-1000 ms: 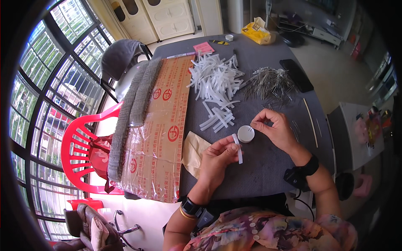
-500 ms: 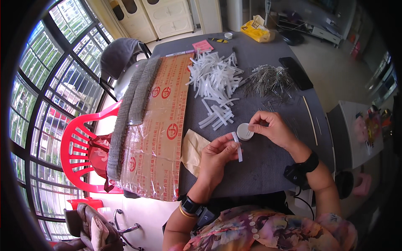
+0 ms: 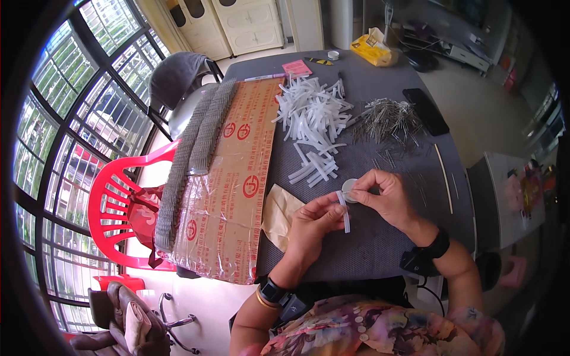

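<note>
Between the thumb and fingers of my left hand (image 3: 310, 230) is a short translucent white plastic tube (image 3: 347, 222), held upright. My right hand (image 3: 385, 199) is closed in a pinch close beside the tube's upper end; what its fingertips hold is too small to make out. Behind these fingertips, partly covered, a small round white container (image 3: 350, 183) rests on the grey tabletop. Farther back lies a heap of similar white tubes (image 3: 312, 113), with several loose ones nearer me. To its right is a pile of thin metal pins (image 3: 389, 121).
A taped brown cardboard box (image 3: 231, 196) takes up the table's left side, with grey bundled rolls (image 3: 193, 148) along its edge. Beside it lies a beige cloth (image 3: 279, 216). A black phone (image 3: 426, 111), a wooden stick (image 3: 443, 178) and a yellow packet (image 3: 375, 47) lie around the right and far edges.
My right hand has moved slightly left from over the round container, up to the tube's top end. My left hand keeps its grip on the tube. The whole view has shifted slightly.
</note>
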The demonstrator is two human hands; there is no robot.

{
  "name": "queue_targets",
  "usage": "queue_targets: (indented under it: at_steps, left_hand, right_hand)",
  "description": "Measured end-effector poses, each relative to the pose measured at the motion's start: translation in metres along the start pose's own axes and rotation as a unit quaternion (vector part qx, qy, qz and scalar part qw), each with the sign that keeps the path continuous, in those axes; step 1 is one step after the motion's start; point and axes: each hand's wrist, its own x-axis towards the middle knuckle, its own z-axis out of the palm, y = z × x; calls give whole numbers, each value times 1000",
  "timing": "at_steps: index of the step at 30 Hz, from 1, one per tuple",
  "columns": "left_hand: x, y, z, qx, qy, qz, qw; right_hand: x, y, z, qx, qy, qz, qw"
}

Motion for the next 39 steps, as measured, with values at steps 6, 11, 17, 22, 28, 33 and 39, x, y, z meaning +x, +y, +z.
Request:
queue_targets:
  at_steps: [6,11,17,22,28,33,39]
  left_hand:
    - [0,0,0,0,1,4,1000]
    - [0,-2,-2,-1,3,8,1000]
    - [-5,-4,5,115,30,64,991]
    - [-4,-1,8,141,34,114,983]
    - [5,7,10,60,18,59,996]
    - [6,1,11,80,23,32,996]
    - [3,-2,8,52,44,32,997]
  right_hand:
    - [0,-1,2,-20,16,-12,1000]
    - [0,0,2,-12,3,-5,1000]
    - [-2,-2,5,4,-4,-4,1000]
    - [3,-10,-10,-26,-80,8,996]
    - [23,18,-75,-215,65,26,974]
    - [24,33,-61,-426,27,-100,899]
    - [18,33,-52,-487,-23,-28,872]
